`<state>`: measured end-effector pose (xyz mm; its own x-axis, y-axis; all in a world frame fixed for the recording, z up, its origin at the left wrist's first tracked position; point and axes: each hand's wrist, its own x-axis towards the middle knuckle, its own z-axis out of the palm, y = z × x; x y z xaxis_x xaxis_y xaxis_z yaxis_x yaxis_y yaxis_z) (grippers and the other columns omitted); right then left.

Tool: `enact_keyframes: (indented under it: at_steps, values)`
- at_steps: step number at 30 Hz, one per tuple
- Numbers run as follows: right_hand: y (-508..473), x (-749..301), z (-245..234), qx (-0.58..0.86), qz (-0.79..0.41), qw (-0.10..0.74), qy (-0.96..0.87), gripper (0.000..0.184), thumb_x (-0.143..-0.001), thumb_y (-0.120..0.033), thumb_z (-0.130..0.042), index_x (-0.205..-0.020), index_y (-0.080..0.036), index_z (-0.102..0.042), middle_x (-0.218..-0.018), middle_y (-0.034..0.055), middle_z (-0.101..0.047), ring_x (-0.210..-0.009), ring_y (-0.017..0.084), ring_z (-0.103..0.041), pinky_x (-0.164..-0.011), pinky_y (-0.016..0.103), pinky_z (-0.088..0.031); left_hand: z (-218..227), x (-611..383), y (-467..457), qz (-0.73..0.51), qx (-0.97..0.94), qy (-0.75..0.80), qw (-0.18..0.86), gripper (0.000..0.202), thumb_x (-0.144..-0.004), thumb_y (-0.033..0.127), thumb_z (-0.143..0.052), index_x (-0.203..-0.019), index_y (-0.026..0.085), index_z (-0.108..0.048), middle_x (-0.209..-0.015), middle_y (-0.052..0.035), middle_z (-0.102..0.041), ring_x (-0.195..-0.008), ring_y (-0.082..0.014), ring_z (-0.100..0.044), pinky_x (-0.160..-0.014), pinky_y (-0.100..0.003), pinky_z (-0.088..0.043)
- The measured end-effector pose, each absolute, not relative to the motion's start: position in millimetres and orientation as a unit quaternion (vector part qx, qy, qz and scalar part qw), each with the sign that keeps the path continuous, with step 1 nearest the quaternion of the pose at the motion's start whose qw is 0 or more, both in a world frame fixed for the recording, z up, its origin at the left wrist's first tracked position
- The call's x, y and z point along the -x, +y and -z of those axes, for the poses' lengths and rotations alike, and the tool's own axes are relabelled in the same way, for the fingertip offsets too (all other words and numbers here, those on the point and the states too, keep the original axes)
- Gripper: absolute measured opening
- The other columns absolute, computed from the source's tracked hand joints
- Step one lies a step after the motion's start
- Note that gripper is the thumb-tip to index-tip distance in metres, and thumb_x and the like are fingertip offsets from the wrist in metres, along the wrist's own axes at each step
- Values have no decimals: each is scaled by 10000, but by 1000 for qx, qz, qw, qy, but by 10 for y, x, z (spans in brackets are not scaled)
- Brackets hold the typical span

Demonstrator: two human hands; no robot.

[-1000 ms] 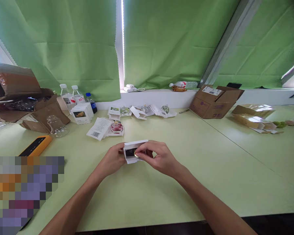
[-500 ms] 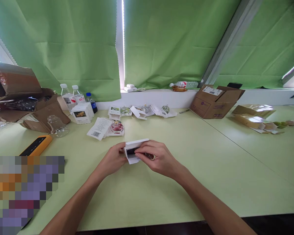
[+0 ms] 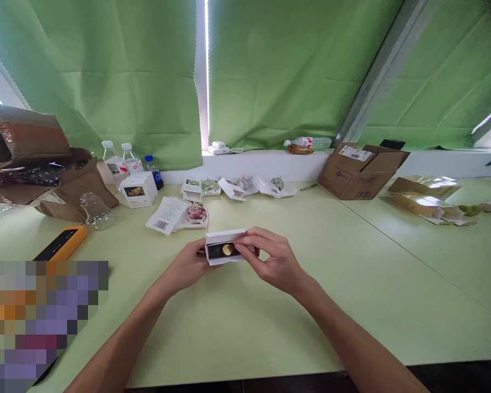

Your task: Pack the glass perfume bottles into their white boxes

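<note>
Box (image 3: 224,249) now higher, right end behind fingers (image 3: 253,240)

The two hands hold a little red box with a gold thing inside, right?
No. The head view shows the small cardboard box is white, not red. The left hand and right hand hold it, a round gold thing inside.

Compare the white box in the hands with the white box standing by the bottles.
The held white box is gripped by the left hand and right hand; the standing white box rests untouched on the table. The held one is open, showing a dark inside with a gold round piece; the standing one looks closed, with a yellow picture on its front. Both are white.
</note>
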<state>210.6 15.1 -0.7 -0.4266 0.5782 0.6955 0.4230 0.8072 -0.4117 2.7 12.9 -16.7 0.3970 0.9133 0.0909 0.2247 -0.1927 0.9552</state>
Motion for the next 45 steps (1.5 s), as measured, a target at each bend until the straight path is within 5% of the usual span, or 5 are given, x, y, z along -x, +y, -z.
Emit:
enact_keyframes:
  at_steps: [15,22,26,35,45]
  values:
    - [189,-2108,18,306,-112,446,-834,183,-909,-242,-524,-1052,-204,-632,-988,86,-642,-784,175,-625,-605,288,-542,85,34,106,-334,-666,431,508,422,-832,384,-591,-1219,217,-565,-1210,-71,-630,-1029,-238,-610,-846,-348,-484]
    - [185,-2101,42,311,-111,440,-835,236,-911,-187,-508,-1128,-208,-598,-1038,87,-626,-801,173,-614,-650,308,-543,132,17,114,-477,-718,458,217,605,-802,331,-653,-1319,260,-346,-1322,-80,-503,-1006,-193,-612,-871,-361,-513]
    - [194,-2104,50,320,-99,436,-836,274,-915,-181,-499,-1174,-219,-580,-1057,81,-627,-875,185,-605,-705,321,-549,175,20,116,-466,-757,443,117,374,-863,299,-580,-1218,284,-461,-1322,-51,-475,-1046,-180,-584,-832,-326,-539]
    - [216,-2108,49,358,-34,448,-818,225,-891,-179,-526,-1095,-213,-615,-1172,94,-592,-1082,232,-554,-895,407,-508,111,1,111,-489,-709,453,230,153,-875,333,-562,-984,227,-580,-991,1,-637,-883,-132,-621,-850,-290,-544]
    - [210,-2078,85,414,-108,467,-774,158,-905,-240,-506,-1014,-229,-620,-1160,71,-610,-1096,215,-574,-755,328,-593,102,-4,116,-505,-661,459,312,195,-890,367,-528,-993,209,-577,-968,-19,-663,-886,-157,-647,-720,-236,-514]
